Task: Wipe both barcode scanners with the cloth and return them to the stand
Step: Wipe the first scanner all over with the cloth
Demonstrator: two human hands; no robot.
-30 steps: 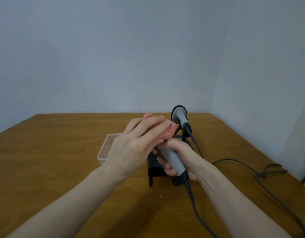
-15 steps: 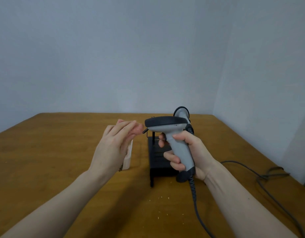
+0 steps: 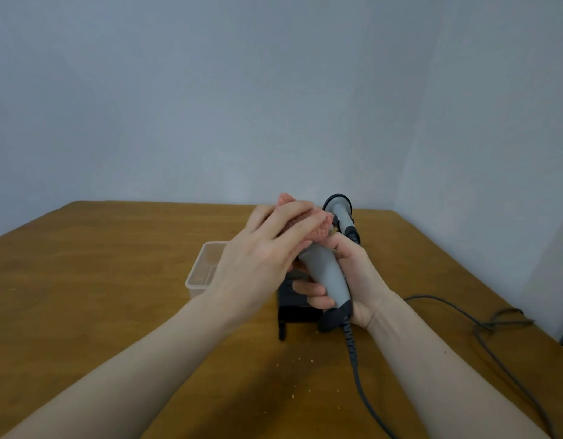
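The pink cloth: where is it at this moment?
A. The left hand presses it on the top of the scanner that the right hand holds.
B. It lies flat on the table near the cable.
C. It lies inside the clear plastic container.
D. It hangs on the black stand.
A: the pink cloth sits under the left hand, on the head of the scanner gripped by the right hand.

Half a second earlier the left hand (image 3: 261,258) is held apart from the scanner (image 3: 327,277), to its left, with the scanner's head upright and exposed. Now the left hand lies over that head, pressing the pink cloth (image 3: 318,228) onto it. The right hand (image 3: 353,280) has tilted the scanner forward, handle slanting toward the camera. The clear container (image 3: 201,270) is again partly visible behind the left wrist.
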